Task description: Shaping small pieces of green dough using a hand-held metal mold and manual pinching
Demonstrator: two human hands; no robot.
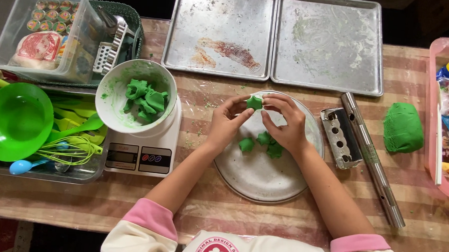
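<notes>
1. The left hand (224,122) and right hand (283,122) meet above a round grey metal plate (263,177); the fingertips of both are pinched together on a small green star-shaped dough piece (254,102), held just over the plate's far edge.
2. Three more green dough shapes (261,144) lie on the plate, close together below the hands.
3. A white round bowl (113,101) smeared with green sits on a white digital kitchen scale (145,152) to the left of the plate; it holds a heap of green dough chunks (145,100).
4. Further left, a metal tray (84,173) carries a bright green plastic bowl (14,121), green spoons and a whisk.
5. A clear plastic box (43,32) at the far left corner contains a pink-and-white packet and a row of small round foil-topped cups.
6. Two empty rectangular steel baking trays (328,44) stand side by side at the table's far edge.
7. Right of the plate lie a perforated metal press (339,138) and a long metal tube (373,161); beyond them rests a green dough lump (402,127).
8. A pink plastic tray (433,92) at the right edge holds blue, red and yellow packets.
</notes>
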